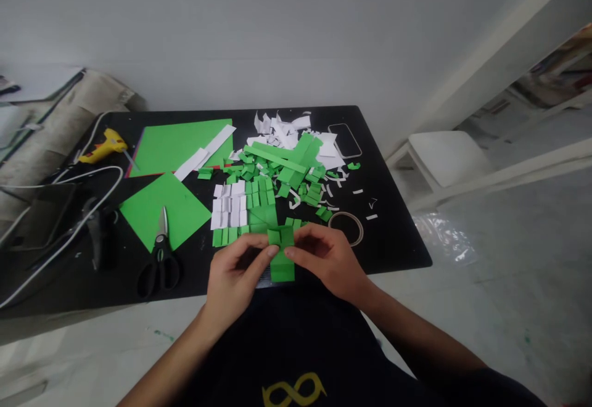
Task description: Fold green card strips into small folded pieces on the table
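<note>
A folded green paper strip [282, 266] is held between both hands at the table's front edge. My left hand [238, 269] pinches its left side with thumb and fingers. On the right side, my right hand [329, 260] grips the same strip, thumb near the other thumb. Just beyond the hands lie rows of folded white paper pieces [230, 205] and folded green pieces [260, 192]. Behind them is a loose pile of green strips and scraps [300, 160] with crumpled white paper [282, 129].
Black-handled scissors [160, 262] lie on a green square sheet [164, 206] at left. Farther left are a yellow glue gun [106, 146] and a white cable [118, 182]. A tape ring [359, 228] lies right on the black table [393, 234]; a white stool [448, 157] stands beyond.
</note>
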